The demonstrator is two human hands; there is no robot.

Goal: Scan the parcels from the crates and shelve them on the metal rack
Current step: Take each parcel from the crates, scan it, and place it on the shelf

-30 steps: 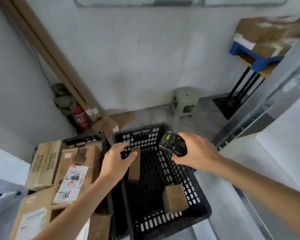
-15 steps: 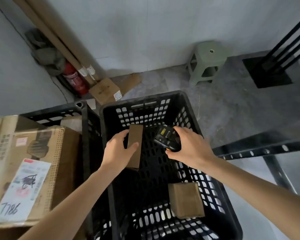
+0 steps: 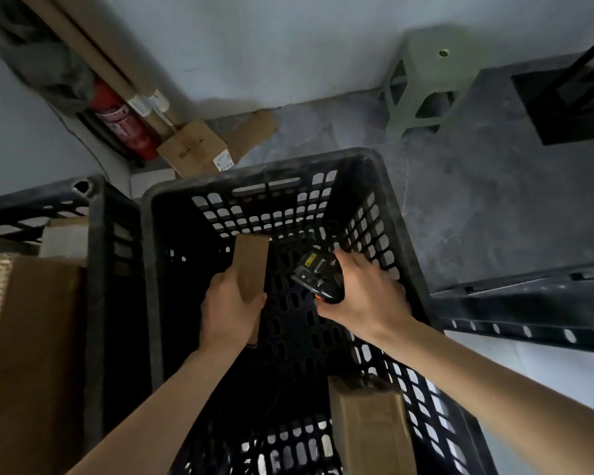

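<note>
Matt cardboard parcel [image 3: 251,265] inside a perforated black plastic crate [image 3: 264,186], on rough grey concrete floor [image 3: 477,186].

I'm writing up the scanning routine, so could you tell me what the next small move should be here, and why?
Probably turn the narrow parcel so a label faces the scanner. The left hand grips that parcel upright over the black crate, and only plain cardboard shows. The right hand holds the scanner close beside it, so the scan looks ready once a barcode is exposed.

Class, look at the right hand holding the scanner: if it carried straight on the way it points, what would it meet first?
Probably the small cardboard parcel held by the left hand: the right hand aims the scanner toward it, though depth is unclear.
</note>
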